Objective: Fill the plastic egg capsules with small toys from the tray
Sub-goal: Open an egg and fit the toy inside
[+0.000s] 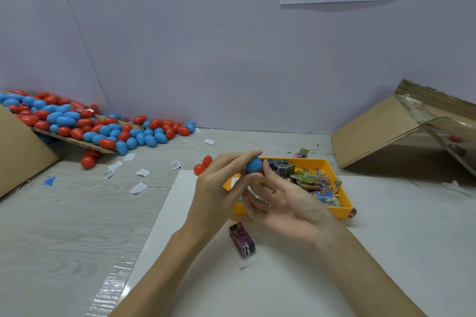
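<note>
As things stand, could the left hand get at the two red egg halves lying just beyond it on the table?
Probably yes. The two red egg halves lie in the open just beyond the left hand, with nothing between. But that hand already grips the blue egg half, so it would have to free its fingers first.

Yellow tray (pixel 332 162) partly behind hands.

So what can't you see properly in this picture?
- Head view: the blue plastic egg capsule is half hidden by the left hand and right hand, so its contents can't be told.
- The tipped brown cardboard box has a shadowed inside.
- Print on the white paper slips is too small.
</note>
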Demonstrator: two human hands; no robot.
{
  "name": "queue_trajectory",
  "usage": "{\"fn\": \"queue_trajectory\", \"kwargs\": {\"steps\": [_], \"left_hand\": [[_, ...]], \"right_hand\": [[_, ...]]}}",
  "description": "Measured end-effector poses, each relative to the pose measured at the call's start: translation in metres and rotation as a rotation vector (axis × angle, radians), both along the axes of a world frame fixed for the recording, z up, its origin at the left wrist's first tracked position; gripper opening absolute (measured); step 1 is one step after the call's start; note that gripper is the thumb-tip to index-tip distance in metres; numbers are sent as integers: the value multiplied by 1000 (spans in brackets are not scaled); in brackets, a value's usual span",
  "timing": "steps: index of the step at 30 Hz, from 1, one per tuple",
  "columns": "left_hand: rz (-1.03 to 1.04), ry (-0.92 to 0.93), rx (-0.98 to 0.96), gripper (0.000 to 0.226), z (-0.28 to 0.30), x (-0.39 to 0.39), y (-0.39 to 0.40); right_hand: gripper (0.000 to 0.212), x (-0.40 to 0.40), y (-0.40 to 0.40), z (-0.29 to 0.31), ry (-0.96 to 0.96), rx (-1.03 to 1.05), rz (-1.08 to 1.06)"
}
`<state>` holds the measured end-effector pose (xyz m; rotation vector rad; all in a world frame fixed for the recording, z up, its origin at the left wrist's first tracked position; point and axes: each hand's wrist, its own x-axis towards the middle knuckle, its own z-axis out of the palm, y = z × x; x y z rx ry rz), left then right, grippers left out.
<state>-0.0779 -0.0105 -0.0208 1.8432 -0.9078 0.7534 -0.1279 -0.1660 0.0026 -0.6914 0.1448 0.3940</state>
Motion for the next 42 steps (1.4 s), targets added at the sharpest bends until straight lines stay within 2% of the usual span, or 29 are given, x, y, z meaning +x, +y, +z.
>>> {"fn": "queue_trajectory", "kwargs": {"steps": [6,15,23,30,34,40,42], "left_hand": [[-34,76,-42,35,2,-1,0],[-140,273,-173,30,2,-1,-1],[-198,420,-193,23,4,-7,-4],[-218,500,-277,23,5,-10,-9],[-291,618,-336,21,6,-7,-5],[-317,619,-343,23,6,-7,-4],[-354,631,-320,24,6,-5,-2]], "right_hand": [[34,0,5,-2,69,92,-12],[54,0,6,-4,85,25,-70],[50,2,3,0,11,-16,-76],[25,0,5,0,-22,-56,-84],[25,0,8,0,-46,-50,-100],[34,1,6,0,-96,-43,-146],[32,2,5,-3,-141,-113,-180]]}}
